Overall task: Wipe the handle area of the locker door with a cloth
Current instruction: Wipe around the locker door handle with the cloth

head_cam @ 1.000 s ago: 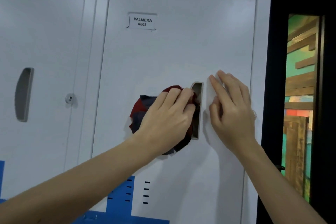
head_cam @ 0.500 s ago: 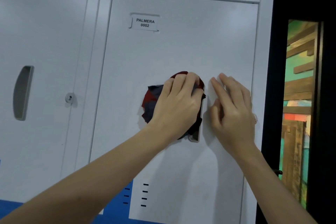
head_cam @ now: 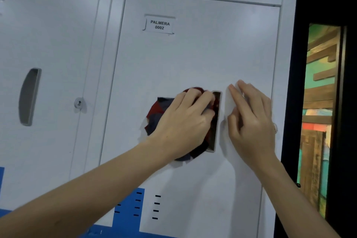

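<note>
While the left hand (head_cam: pixel 185 121) grips the cloth (head_cam: pixel 156 112) at the handle recess (head_cam: pixel 216 127), right hand (head_cam: pixel 251 120) flat on the locker door (head_cam: pixel 193 54), firm strokes should reach inside

Light: even, cool, fairly bright across the white locker door (head_cam: pixel 193 60) — no hard glare.
Shadows: soft grey, under the left hand (head_cam: pixel 181 121) and beside the right hand (head_cam: pixel 251 121).
Blur: fingertips (head_cam: pixel 232 89) and the cloth (head_cam: pixel 156 110) edge smear; the label (head_cam: pixel 160 25) reads sharp.
Edges: door lines lean — wide-angle; the frame (head_cam: pixel 295 63) at right is near black.
</note>
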